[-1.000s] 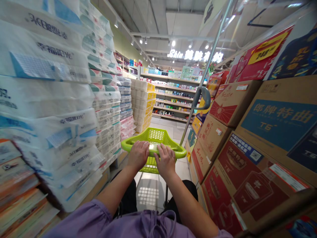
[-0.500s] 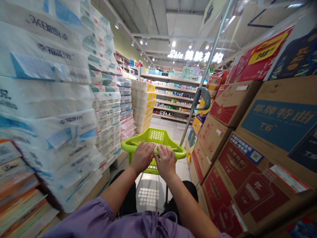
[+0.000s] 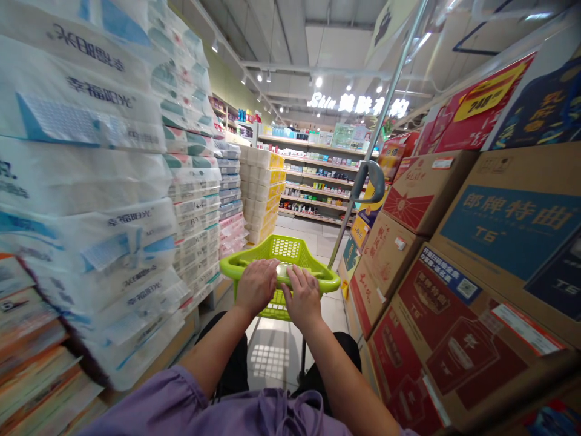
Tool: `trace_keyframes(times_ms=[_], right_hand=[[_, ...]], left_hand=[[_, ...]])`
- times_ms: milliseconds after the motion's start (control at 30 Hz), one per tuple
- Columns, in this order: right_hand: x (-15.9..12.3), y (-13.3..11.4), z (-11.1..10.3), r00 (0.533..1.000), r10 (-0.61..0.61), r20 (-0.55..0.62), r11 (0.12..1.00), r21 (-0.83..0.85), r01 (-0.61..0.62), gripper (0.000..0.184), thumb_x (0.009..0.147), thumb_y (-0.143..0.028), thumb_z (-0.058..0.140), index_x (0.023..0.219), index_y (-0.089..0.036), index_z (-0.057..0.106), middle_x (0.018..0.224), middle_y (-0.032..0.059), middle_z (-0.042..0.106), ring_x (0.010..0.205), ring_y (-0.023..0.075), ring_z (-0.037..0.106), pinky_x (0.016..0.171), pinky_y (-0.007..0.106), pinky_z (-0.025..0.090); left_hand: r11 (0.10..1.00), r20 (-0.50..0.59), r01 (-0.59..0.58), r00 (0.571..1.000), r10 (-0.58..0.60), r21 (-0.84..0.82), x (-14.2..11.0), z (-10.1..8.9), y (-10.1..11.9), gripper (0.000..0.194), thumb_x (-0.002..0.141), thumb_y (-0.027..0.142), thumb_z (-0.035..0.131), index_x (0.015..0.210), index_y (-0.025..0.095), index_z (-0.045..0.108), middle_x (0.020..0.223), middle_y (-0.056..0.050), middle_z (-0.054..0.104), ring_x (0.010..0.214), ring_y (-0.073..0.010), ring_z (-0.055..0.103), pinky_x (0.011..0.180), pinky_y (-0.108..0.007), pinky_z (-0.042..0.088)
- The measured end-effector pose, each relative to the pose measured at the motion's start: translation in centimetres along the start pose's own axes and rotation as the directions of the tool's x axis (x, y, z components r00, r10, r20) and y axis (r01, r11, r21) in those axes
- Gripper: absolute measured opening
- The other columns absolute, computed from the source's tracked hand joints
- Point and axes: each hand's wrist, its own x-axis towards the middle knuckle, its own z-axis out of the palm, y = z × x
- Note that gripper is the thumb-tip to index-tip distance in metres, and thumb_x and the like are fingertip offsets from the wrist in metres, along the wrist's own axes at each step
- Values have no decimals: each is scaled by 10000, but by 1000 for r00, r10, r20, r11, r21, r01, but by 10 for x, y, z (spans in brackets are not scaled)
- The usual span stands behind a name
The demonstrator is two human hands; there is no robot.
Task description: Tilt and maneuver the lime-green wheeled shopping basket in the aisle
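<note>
In front of me is a bright green plastic shopping cart with a perforated basket. My left hand lies over the cart's near handle bar, its fingers curled across the top. Just to the right, my right hand wraps the same bar, thumb toward the underside. A short stretch of the green bar shows between the two hands. The fingertips on the far side of the bar are partly hidden. Through the handle opening I see part of the basket's mesh, and its patterned shadow falls on the floor.
Tall stacks of tissue packs line the left side. Cardboard cartons are piled along the right. A metal pole with a grey handle leans beside the cart's right front. Beyond the tiled aisle stand stocked shelves.
My left hand has slid slightly left along the bar, widening the gap between the hands. The cart has shifted a little left in view; both hands stay on it.
</note>
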Motion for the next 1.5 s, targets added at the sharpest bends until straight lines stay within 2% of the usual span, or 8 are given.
trace_keyframes(times_ms=[133,333,467,733,933,1033,1267,1500], right_hand=[[-1,0,-1,999,-49,-6,998,31,50,382,937,-299,456,1274,-165,575,1318,74,591,1236,248,480,1051,391,334],[0,-6,-2,997,-32,-64,993,114,39,404,939,-278,418,1289,-128,552,1247,109,631,1230,237,502,1056,381,354],[0,-8,-4,995,-65,-70,988,132,74,476,939,-258,393,1393,-119,432,1302,133,588,1245,222,501,1048,369,367],[-3,-15,1,984,-177,-7,980,87,177,523,909,-196,443,1425,-123,397,1419,175,471,1286,284,457,1016,424,363],[1,-22,5,986,-165,2,978,132,163,508,832,-234,544,1328,-130,512,1354,148,540,1245,288,484,1015,431,374],[3,-18,-3,991,-136,14,975,178,131,491,780,-184,552,1270,-165,557,1310,112,576,1190,259,514,1013,407,384],[0,13,-33,998,55,21,991,119,-57,277,777,-118,511,1000,-196,655,1022,68,678,1180,276,480,1032,439,349],[9,-9,-7,999,-9,41,999,39,7,424,765,-163,551,1185,-141,602,1207,164,590,1096,292,516,976,442,394]], left_hand=[[995,-52,97,994,-96,17,-3,-2,-9,334,935,235,377,1172,146,595,1146,-124,664,1092,-268,578,1010,-472,419],[996,44,-25,999,29,-87,1,-2,16,359,954,308,355,1175,184,609,1185,-92,653,1148,-262,544,1040,-464,393],[987,59,67,997,-59,-145,4,-4,22,448,974,364,272,1241,170,575,1203,-115,646,1149,-283,541,1040,-511,354],[879,55,126,992,-113,-460,8,-5,41,658,974,496,27,1520,129,68,1378,-183,511,1217,-237,521,1060,-454,346],[946,150,302,947,-284,-119,11,-12,20,541,991,402,161,1415,165,400,1382,-155,520,1311,-289,430,1080,-518,287],[973,252,224,940,-230,53,13,-15,13,421,978,341,273,1225,229,595,1259,-91,631,1239,-306,489,1060,-538,284],[980,187,169,965,-186,103,12,-12,19,344,973,386,336,1151,280,611,1168,-41,663,1159,-282,504,1027,-516,275],[979,197,182,960,-197,90,19,-6,28,341,970,393,350,1147,266,613,1176,-54,655,1161,-290,504,1027,-541,251]])
